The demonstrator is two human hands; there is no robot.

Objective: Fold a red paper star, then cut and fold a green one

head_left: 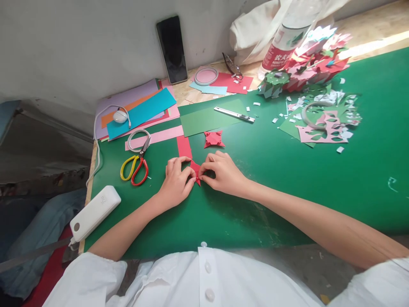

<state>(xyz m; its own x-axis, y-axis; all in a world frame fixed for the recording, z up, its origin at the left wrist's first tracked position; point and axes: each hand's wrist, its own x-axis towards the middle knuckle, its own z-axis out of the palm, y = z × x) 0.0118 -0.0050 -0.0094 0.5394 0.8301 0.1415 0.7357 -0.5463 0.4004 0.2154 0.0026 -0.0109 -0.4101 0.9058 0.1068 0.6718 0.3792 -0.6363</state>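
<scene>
Both hands meet over a small folded red paper piece [196,170] on the green mat [287,179]. My left hand [177,181] pinches its left side with curled fingers. My right hand [222,172] pinches its right side the same way. A red paper strip [184,146] lies just beyond the fingers, and a finished folded red paper shape [214,139] sits a little further back.
Yellow-and-red scissors [137,164] lie left of the hands, a white power bank [95,212] at the mat's left edge. Coloured paper sheets [140,111], a utility knife [234,114], a phone [171,49], a bottle [284,40], paper flowers [306,64] and cut scraps [322,123] lie behind.
</scene>
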